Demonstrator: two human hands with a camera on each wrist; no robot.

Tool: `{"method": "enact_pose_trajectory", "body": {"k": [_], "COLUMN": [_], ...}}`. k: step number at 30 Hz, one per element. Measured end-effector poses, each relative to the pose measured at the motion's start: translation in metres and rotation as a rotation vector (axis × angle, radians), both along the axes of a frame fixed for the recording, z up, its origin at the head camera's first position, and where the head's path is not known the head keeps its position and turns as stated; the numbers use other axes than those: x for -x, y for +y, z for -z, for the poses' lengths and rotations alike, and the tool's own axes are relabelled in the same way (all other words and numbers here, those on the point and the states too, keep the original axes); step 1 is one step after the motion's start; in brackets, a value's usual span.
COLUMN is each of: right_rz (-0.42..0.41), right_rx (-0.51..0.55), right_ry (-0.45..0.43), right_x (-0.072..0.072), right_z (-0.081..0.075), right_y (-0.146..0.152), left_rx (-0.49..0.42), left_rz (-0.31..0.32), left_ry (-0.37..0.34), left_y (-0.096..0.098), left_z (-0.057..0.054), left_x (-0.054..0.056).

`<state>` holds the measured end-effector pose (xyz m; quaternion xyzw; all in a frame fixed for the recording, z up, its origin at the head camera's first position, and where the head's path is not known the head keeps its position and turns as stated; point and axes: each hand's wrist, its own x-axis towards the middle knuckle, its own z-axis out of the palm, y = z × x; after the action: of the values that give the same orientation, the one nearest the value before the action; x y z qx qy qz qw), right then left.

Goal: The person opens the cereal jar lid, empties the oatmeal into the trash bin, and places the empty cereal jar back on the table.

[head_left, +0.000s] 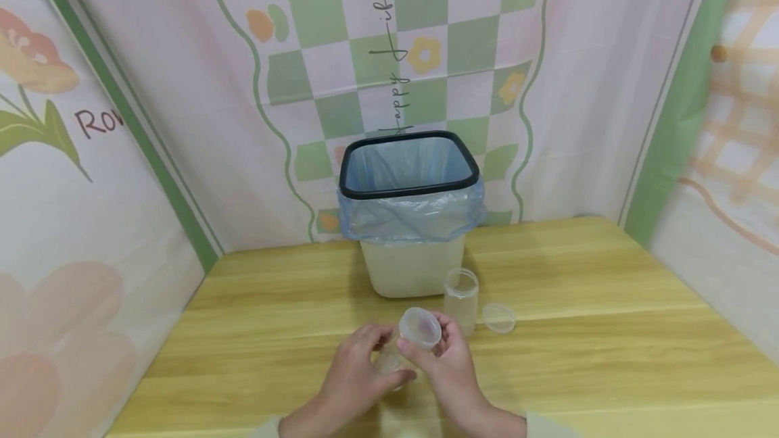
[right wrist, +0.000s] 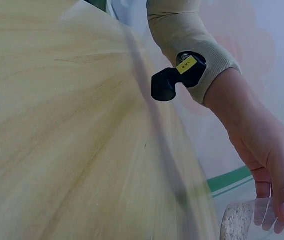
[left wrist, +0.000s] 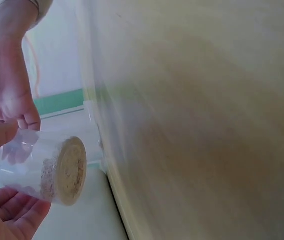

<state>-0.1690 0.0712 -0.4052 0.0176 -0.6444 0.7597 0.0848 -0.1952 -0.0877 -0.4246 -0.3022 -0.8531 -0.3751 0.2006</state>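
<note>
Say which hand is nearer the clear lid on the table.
Right. The right hand is left of the lid; the left hand is farther left, holding a jar.

Just beyond the right hand [head_left: 453,370], an open, clear cylindrical jar [head_left: 460,303] stands on the yellow wood-grain table [head_left: 602,336], a round translucent lid [head_left: 499,318] to its right. Farther past both hands is a cream, square-mouthed bin [head_left: 414,269] with a black rim [head_left: 408,192] and a bluish plastic liner [head_left: 420,218] folded over its outside. Beyond hangs a pale pink, green-checked backdrop [head_left: 371,83]; well left of the left hand [head_left: 356,363], a white flowered panel [head_left: 85,222]; well right of the right, an orange-plaid panel [head_left: 739,113].
</note>
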Motion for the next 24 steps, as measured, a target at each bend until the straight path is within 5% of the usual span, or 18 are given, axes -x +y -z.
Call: {"method": "enact_pose_trajectory", "body": {"k": [5, 15, 24], "right_rz": [-0.043, -0.260, -0.553], "right_rx": [-0.036, -0.070, -0.073], "right_ry": [0.011, 0.076, 0.254], "right_x": [0.003, 0.012, 0.028], "right_z": [0.002, 0.004, 0.010], "right_y": [0.005, 0.025, 0.045], "left_rx": [-0.034, -0.132, -0.178], "left_rz": [0.055, 0.230, 0.469], "left_ry": [-0.030, -0.236, -0.513], "left_y": [-0.003, -0.012, -0.022], "left_z": [0.001, 0.002, -0.004], "left_x": [0.004, 0.013, 0.030]}}
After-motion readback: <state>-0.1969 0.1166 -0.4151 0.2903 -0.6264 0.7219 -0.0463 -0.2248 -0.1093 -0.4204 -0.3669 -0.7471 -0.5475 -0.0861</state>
